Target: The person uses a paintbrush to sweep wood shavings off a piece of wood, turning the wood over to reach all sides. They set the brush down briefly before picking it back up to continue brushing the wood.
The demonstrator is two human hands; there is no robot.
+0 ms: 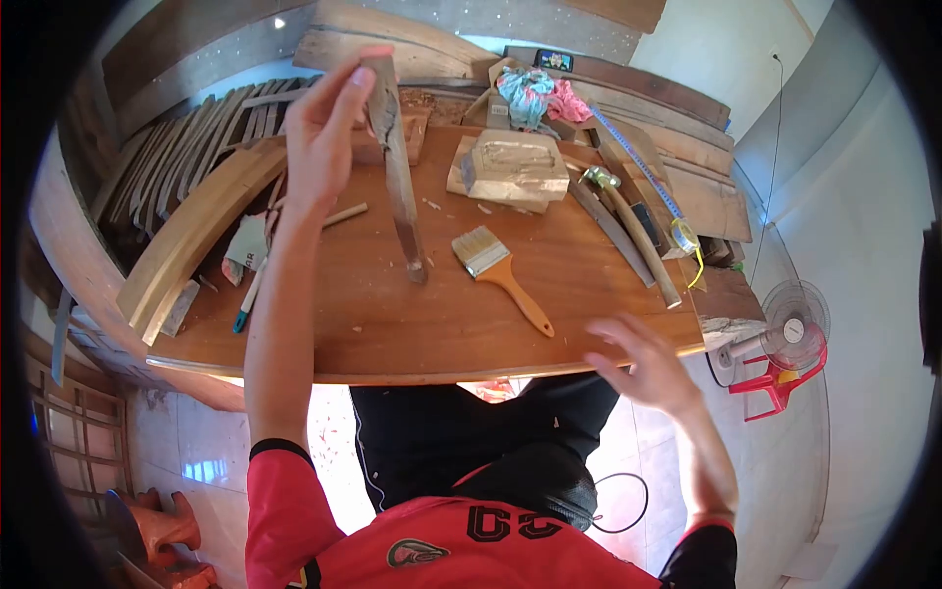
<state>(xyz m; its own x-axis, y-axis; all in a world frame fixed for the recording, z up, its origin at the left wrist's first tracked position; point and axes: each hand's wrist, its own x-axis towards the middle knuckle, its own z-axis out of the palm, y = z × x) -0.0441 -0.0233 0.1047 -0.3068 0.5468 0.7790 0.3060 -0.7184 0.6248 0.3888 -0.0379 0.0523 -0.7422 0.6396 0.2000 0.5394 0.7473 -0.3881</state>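
My left hand (329,128) is raised over the wooden table (392,324) and grips the top end of a narrow wooden strip (400,187). The strip stands nearly upright, its lower end resting on the tabletop. My right hand (643,363) hovers at the table's near right edge with fingers spread, holding nothing. A paintbrush (496,270) with an orange handle lies on the table between the strip and my right hand.
A carved wood block (512,169) lies at the table's far side, with a hammer (628,221), a tape measure (643,167) and crumpled cloth (538,96) to its right. Curved planks (191,231) lean at the left. A fan (795,329) stands on the floor at right.
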